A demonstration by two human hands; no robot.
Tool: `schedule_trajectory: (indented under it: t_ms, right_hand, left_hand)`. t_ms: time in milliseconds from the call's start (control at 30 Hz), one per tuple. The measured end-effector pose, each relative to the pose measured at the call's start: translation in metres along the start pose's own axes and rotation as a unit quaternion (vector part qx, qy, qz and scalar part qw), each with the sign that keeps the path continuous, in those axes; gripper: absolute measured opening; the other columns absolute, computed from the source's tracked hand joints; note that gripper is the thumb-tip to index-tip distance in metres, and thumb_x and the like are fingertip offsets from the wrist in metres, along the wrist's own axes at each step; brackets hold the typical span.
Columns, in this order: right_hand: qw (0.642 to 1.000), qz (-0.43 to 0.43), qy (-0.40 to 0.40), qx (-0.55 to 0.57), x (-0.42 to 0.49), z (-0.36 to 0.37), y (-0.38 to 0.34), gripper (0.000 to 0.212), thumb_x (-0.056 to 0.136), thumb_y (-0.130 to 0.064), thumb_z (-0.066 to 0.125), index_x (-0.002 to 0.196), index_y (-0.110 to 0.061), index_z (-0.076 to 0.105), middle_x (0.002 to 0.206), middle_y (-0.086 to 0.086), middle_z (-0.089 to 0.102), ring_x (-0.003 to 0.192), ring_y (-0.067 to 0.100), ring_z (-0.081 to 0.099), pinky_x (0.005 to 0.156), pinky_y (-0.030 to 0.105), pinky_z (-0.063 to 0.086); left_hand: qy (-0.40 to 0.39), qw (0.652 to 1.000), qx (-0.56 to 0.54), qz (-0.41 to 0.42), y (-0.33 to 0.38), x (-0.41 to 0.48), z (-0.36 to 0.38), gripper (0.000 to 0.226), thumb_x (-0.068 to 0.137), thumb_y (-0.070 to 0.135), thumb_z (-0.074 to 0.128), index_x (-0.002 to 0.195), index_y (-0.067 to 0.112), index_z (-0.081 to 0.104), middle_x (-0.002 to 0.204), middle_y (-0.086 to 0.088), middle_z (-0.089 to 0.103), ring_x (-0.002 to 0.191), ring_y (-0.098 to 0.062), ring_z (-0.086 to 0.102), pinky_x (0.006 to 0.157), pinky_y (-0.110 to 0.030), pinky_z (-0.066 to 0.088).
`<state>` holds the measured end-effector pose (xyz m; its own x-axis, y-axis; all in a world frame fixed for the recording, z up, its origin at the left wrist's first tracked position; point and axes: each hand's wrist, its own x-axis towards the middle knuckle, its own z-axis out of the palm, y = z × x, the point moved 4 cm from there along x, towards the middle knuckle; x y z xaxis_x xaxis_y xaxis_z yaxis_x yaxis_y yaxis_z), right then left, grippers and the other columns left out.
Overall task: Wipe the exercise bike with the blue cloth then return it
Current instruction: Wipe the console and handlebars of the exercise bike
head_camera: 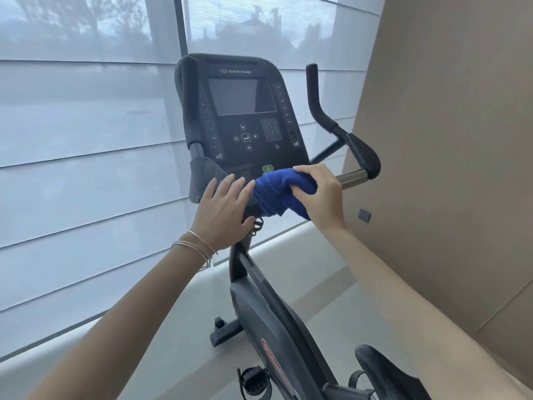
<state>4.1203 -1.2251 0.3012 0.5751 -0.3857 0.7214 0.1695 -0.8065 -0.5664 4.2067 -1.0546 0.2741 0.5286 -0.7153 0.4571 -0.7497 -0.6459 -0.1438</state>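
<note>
Blue cloth (281, 193) is being gripped by the right hand (318, 194) against the exercise bike (245, 111) handlebar centre. The left hand (223, 209) is resting wide open nearby. Wiping seems underway; next, probably sweeping along the bar.

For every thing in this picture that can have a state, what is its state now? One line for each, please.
blue cloth: bunched, pressed on the handlebar below the console.
right hand: closed on the blue cloth.
left hand: open, flat beside the cloth, holding nothing.
console screen: dark, off.
green button: not pressed.
window blinds: lowered.
</note>
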Motion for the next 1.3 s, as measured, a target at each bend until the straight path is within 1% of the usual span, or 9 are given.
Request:
schedule_trajectory:
  t_ms: [67, 200, 267, 367, 667, 833, 967, 1133, 1300]
  right_hand:
    - [1.0, -0.013, -0.02, -0.018, 0.003, 0.011, 0.004, 0.029, 0.081, -0.005, 0.064, 0.109, -0.011, 0.066, 0.102, 0.008, 0.06, 0.091, 0.02, 0.059, 0.084, 0.029, 0.05]
    - [0.989, -0.065, -0.106, -0.076, 0.003, 0.034, 0.008, 0.041, 0.078, -0.028, 0.072, 0.117, -0.019, 0.063, 0.112, 0.008, 0.055, 0.097, 0.024, 0.058, 0.086, 0.039, 0.052]
    - [0.988, -0.068, -0.111, -0.086, 0.002, 0.041, 0.012, 0.043, 0.076, -0.034, 0.073, 0.116, -0.021, 0.063, 0.117, 0.005, 0.057, 0.101, 0.024, 0.058, 0.087, 0.039, 0.051]
    - [0.987, -0.089, -0.092, -0.102, 0.001, 0.041, 0.021, 0.039, 0.076, -0.031, 0.073, 0.112, -0.019, 0.064, 0.114, 0.004, 0.06, 0.098, 0.025, 0.059, 0.082, 0.036, 0.051]
    - [0.99, 0.037, -0.082, -0.112, 0.026, 0.008, 0.067, 0.032, 0.078, -0.022, 0.068, 0.109, -0.022, 0.062, 0.11, 0.0, 0.059, 0.101, 0.024, 0.056, 0.081, 0.047, 0.051]
    - [0.986, -0.026, -0.097, -0.13, 0.008, 0.028, 0.044, 0.039, 0.073, -0.047, 0.071, 0.101, -0.021, 0.063, 0.114, 0.0, 0.06, 0.104, 0.022, 0.055, 0.088, 0.038, 0.049]
    - [0.989, -0.017, -0.096, -0.115, 0.014, 0.03, 0.048, 0.032, 0.074, -0.039, 0.074, 0.098, -0.02, 0.063, 0.11, -0.001, 0.061, 0.101, 0.02, 0.056, 0.084, 0.042, 0.051]
    - [0.991, 0.084, -0.043, -0.093, 0.038, 0.022, 0.063, 0.026, 0.073, -0.03, 0.074, 0.097, -0.025, 0.064, 0.104, -0.004, 0.062, 0.095, 0.017, 0.057, 0.08, 0.041, 0.052]
    - [0.989, 0.016, -0.036, -0.141, 0.022, 0.032, 0.048, 0.026, 0.069, -0.03, 0.074, 0.093, -0.023, 0.067, 0.099, -0.004, 0.064, 0.093, 0.018, 0.055, 0.076, 0.029, 0.047]
  left_hand:
    - [-0.006, 1.0, -0.005, -0.012, -0.004, 0.008, 0.005, 0.071, 0.086, 0.043, 0.051, 0.147, 0.017, 0.024, 0.15, -0.005, 0.035, 0.142, -0.024, 0.024, 0.116, -0.046, 0.017]
    - [0.008, 0.999, -0.023, -0.031, -0.011, 0.017, 0.009, 0.066, 0.085, 0.039, 0.053, 0.144, 0.016, 0.032, 0.148, -0.006, 0.039, 0.14, -0.026, 0.029, 0.115, -0.047, 0.02]
    - [0.013, 0.999, -0.028, -0.032, -0.015, 0.018, 0.011, 0.065, 0.084, 0.039, 0.055, 0.142, 0.016, 0.036, 0.146, -0.008, 0.042, 0.139, -0.027, 0.032, 0.114, -0.048, 0.022]
    - [0.002, 1.0, -0.022, -0.019, -0.02, 0.022, 0.016, 0.066, 0.083, 0.042, 0.056, 0.142, 0.017, 0.038, 0.146, -0.008, 0.042, 0.14, -0.026, 0.03, 0.115, -0.048, 0.021]
    - [-0.009, 0.999, -0.033, 0.033, -0.014, 0.041, 0.023, 0.058, 0.088, 0.044, 0.048, 0.138, 0.017, 0.044, 0.144, -0.005, 0.045, 0.141, -0.025, 0.029, 0.117, -0.048, 0.018]
    - [-0.016, 0.998, -0.04, 0.035, -0.016, 0.041, 0.028, 0.057, 0.089, 0.047, 0.039, 0.138, 0.017, 0.044, 0.143, -0.004, 0.047, 0.14, -0.024, 0.031, 0.118, -0.047, 0.017]
    - [-0.012, 0.998, -0.049, 0.04, -0.014, 0.042, 0.028, 0.063, 0.084, 0.048, 0.025, 0.133, 0.016, 0.05, 0.136, -0.005, 0.054, 0.134, -0.026, 0.041, 0.115, -0.048, 0.022]
    - [0.004, 0.998, -0.05, 0.042, -0.015, 0.04, 0.028, 0.055, 0.085, 0.045, 0.037, 0.125, 0.014, 0.059, 0.127, -0.006, 0.062, 0.126, -0.028, 0.05, 0.113, -0.049, 0.028]
    - [0.027, 0.997, -0.05, 0.047, -0.014, 0.039, 0.028, 0.057, 0.082, 0.044, 0.034, 0.12, 0.012, 0.062, 0.115, -0.007, 0.068, 0.116, -0.029, 0.058, 0.108, -0.049, 0.036]
